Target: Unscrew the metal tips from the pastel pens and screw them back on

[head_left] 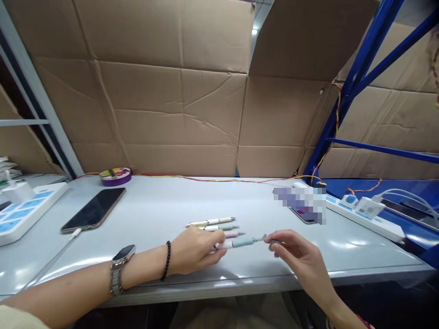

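Between finger and thumb, my left hand (197,249) grips a white pen with a light green grip (243,242), its tip pointing right. Just past that tip, my right hand (297,253) pinches a small, thin grey piece (274,241); its shape is partly hidden by the fingers. Behind the held pen lie a cream pen (217,221), a white pen with a green grip (222,227) and a pink pen (233,234), side by side on the white table (154,205). My left hand partly covers these pens.
A dark phone (96,208) with a cable lies at left, near a purple round tin (115,176). Power strips stand at the far left (32,208) and right (363,214). A blurred phone (303,212) lies back right. Cardboard (154,100) rises behind the table.
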A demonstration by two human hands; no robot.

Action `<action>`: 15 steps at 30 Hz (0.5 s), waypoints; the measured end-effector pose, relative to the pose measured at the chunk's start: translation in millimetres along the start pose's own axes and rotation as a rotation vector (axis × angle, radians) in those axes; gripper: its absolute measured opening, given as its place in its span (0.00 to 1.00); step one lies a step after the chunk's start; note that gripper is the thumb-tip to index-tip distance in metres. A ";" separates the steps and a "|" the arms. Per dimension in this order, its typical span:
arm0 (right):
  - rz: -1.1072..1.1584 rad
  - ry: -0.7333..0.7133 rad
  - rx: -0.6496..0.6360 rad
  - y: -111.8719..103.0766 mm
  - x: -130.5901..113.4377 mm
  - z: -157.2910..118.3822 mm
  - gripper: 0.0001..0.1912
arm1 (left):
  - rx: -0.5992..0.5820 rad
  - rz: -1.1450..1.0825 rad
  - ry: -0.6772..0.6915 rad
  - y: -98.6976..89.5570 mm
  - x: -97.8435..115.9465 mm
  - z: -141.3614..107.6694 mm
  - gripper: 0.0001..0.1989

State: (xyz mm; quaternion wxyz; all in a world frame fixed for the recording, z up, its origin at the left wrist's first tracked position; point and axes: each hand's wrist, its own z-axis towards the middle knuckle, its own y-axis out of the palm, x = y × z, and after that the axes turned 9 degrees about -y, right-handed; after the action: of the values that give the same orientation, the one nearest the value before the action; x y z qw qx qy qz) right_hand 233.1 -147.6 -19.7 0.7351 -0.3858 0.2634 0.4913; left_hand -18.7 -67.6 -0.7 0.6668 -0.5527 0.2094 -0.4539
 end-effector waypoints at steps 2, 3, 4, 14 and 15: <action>0.041 -0.046 0.037 3.1 -2.8 -3.0 0.05 | -0.006 -0.004 0.016 1.5 1.0 -1.2 0.06; 0.046 -0.073 0.049 3.9 -3.2 -3.9 0.04 | -0.006 0.001 0.022 2.0 1.4 -1.5 0.07; 0.044 -0.097 0.050 4.6 -3.2 -4.5 0.03 | -0.005 0.008 0.029 2.5 1.8 -1.6 0.07; 0.014 -0.120 0.025 9.1 1.9 -5.5 0.03 | -0.009 0.046 0.031 3.4 0.2 -1.3 0.07; 0.013 -0.125 0.047 8.3 2.6 -5.4 0.02 | -0.006 0.043 0.028 3.3 0.1 -1.1 0.08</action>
State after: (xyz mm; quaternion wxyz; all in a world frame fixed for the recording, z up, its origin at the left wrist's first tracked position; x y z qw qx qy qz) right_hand 226.4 -148.8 -27.3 0.7557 -0.3354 0.2308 0.5129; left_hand -18.3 -68.3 -4.1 0.6717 -0.5436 0.2318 -0.4467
